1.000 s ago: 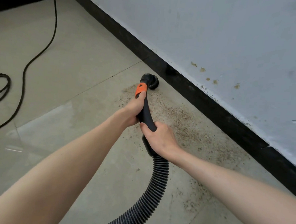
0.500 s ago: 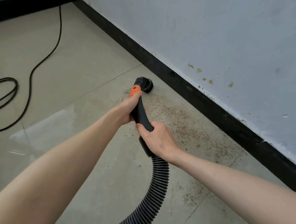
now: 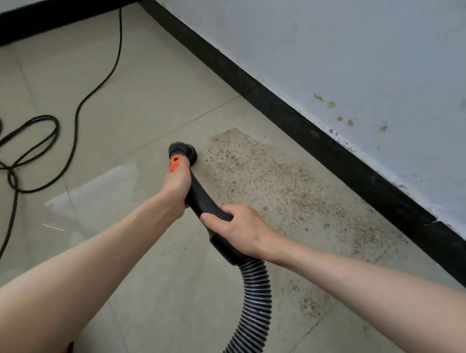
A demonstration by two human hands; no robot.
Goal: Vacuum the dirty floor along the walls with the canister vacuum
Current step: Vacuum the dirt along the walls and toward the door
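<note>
Grit, brown and granular, lies in a long band [image 3: 288, 184] on the smooth beige floor tiles [image 3: 155, 96], running beside the matte black baseboard [image 3: 322, 143] under a pale, chalky wall [image 3: 341, 47] flecked with a few tan stains. Both bare hands grasp the vacuum's curved black handle [image 3: 202, 199], a smooth hard-plastic tube. The left hand [image 3: 176, 182] wraps it up front, just behind an orange collar [image 3: 174, 164], fingers curled underneath out of sight. The right hand [image 3: 234, 227] clenches it further back, thumb across the top, close to where the tube meets the ribbed, glossy black hose [image 3: 254, 307] that bends down and off the bottom edge. At the front end sits a round black brush nozzle [image 3: 183, 152], pressed to the tile at the near-left edge of the grit, apart from the baseboard. Off to the left a thin black power cord [image 3: 75, 130] snakes across the tiles in loose loops and runs up toward the far corner. A dull, hazy smear [image 3: 96, 188] marks the tile left of the forearm.
</note>
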